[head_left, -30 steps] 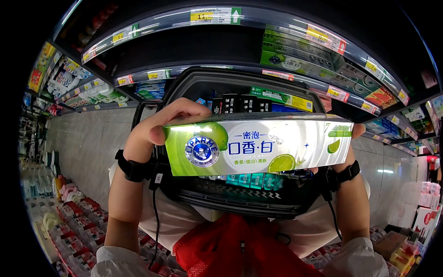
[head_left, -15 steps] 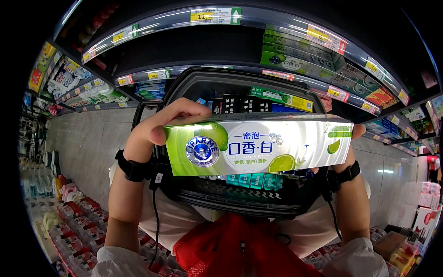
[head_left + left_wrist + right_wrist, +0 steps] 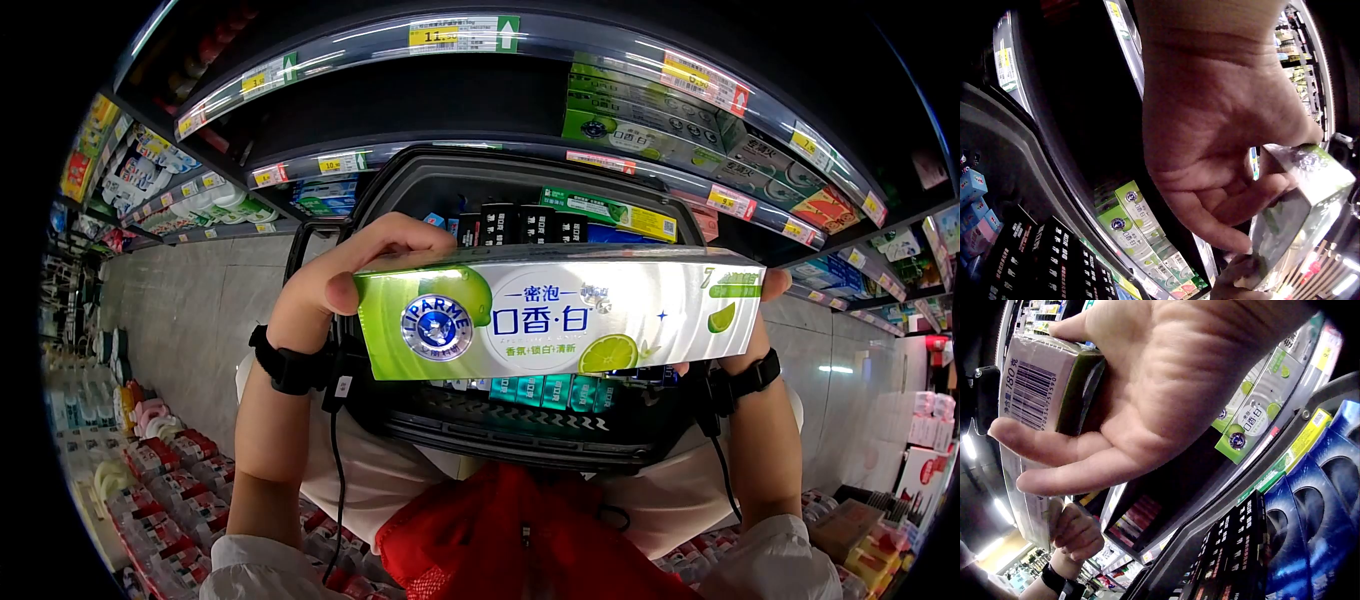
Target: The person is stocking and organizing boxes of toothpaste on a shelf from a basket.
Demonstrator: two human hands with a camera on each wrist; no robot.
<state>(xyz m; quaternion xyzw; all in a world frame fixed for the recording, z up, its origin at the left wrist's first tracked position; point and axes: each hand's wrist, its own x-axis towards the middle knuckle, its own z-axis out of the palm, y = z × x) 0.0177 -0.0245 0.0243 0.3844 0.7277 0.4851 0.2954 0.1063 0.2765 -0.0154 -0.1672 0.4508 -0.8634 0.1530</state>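
Note:
A long green-and-white toothpaste box [image 3: 640,310] with lime pictures is held up level between both hands, its printed front facing the head camera. My left hand [image 3: 385,245] grips the left end, thumb at the front corner and fingers over the top and back. My right hand [image 3: 1154,400] grips the other end, which carries a barcode [image 3: 1032,394]; in the head view the box hides most of this hand. Below the box is a black basket [image 3: 400,190] containing black boxes [image 3: 500,222], teal boxes [image 3: 545,392] and a green-and-yellow box [image 3: 610,213].
Ahead, a dark shelf with price tags [image 3: 435,37] bears several matching lime boxes [image 3: 620,135] at the right. Grey floor [image 3: 200,290] shows on both sides. Wrapped bottle packs [image 3: 180,470] are stacked at the lower left. Cables [image 3: 340,470] hang from the wrist straps.

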